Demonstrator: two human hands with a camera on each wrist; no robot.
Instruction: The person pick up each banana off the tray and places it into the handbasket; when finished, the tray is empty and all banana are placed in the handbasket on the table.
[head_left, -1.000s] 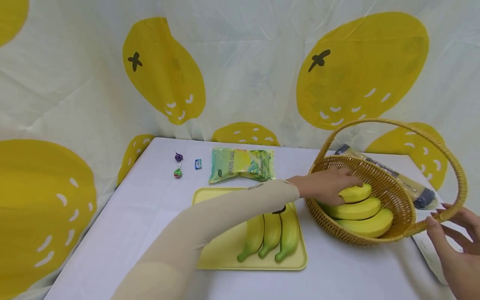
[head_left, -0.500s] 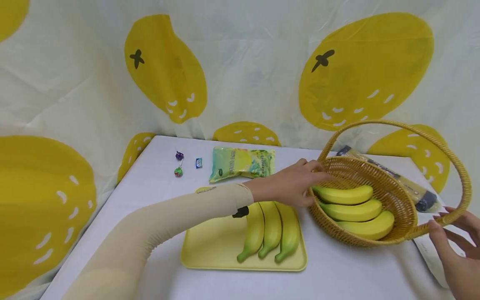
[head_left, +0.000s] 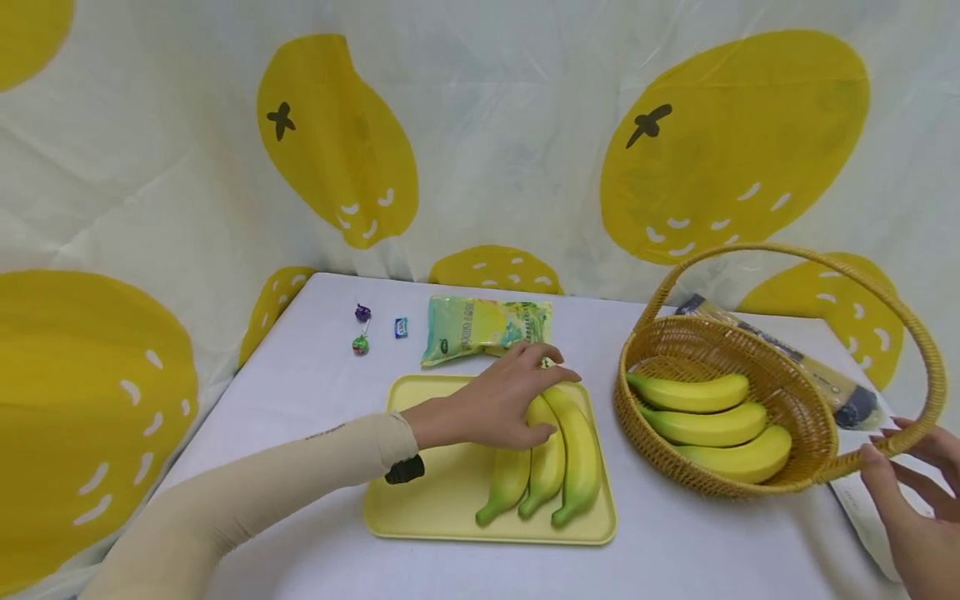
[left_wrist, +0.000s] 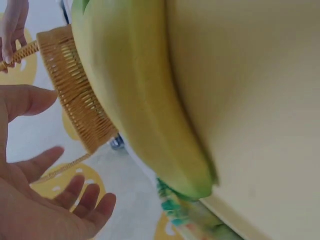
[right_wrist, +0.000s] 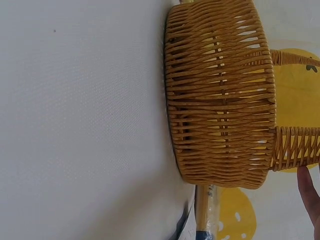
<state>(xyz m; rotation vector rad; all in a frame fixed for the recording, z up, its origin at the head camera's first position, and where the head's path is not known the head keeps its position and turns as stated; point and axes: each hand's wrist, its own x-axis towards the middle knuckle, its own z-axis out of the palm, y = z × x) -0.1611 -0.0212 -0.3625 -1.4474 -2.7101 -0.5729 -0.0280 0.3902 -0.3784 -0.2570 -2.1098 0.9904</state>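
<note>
3 green-yellow bananas [head_left: 551,454] lie on yellow tray [head_left: 435,517]

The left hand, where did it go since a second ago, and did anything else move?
The left hand left the wicker basket, letting go of the yellow bananas inside, and moved left to the green bananas on the yellow tray, where it now rests on them with fingers spread. The right hand stayed at the basket handle, and the snack bag and candies did not move.
</note>
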